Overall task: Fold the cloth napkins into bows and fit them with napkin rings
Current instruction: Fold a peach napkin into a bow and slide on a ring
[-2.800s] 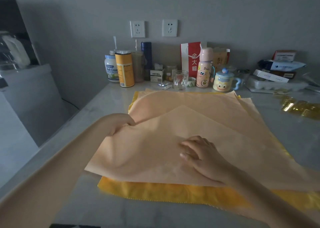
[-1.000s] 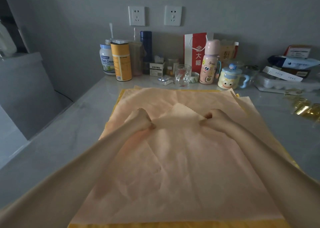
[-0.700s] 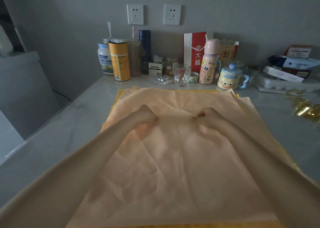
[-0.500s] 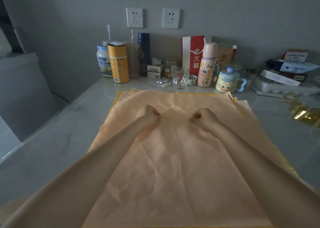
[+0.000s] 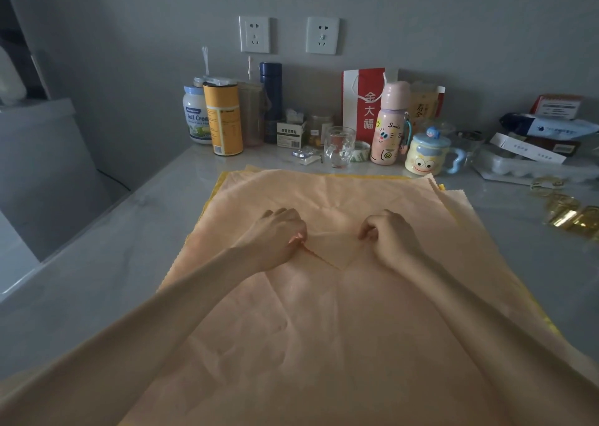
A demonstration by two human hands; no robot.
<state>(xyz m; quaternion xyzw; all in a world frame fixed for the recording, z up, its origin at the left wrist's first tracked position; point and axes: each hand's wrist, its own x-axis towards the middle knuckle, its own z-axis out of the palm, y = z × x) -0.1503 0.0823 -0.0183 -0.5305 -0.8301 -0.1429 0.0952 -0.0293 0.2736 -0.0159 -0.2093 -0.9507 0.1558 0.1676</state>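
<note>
1. I have the peach napkin [image 5: 324, 322] spread flat on the countertop [image 5: 129, 231], on the near side of the glass mug [image 5: 338, 147]. Its far edge stops just short of the mug and its near end runs out of frame below.
2. From this view I read its long axis as running from the mug straight toward the camera. The far edge lies crosswise to that line.
3. One corner is turned over onto the middle of the cloth as a small triangular flap [image 5: 335, 250]. Its fold line runs left to right and its tip points toward the camera, away from the mug.
4. The left hand [image 5: 275, 234] sits near and a little left of the mug. It is knuckles up with the fingers curled tight, and thumb and fingertips pinch the left end of the fold.
5. The right hand [image 5: 389, 234] sits near and a little right of the mug. It is curled the same way and pinches the right end of the fold. Only the flap lies between the two hands.
6. A yellow napkin [image 5: 363, 176] lies under the peach one and shows as a thin strip along the edge nearest the mug.
7. The gold rings [image 5: 567, 215] lie on the countertop well to the right of the mug, apart from both hands.
</note>
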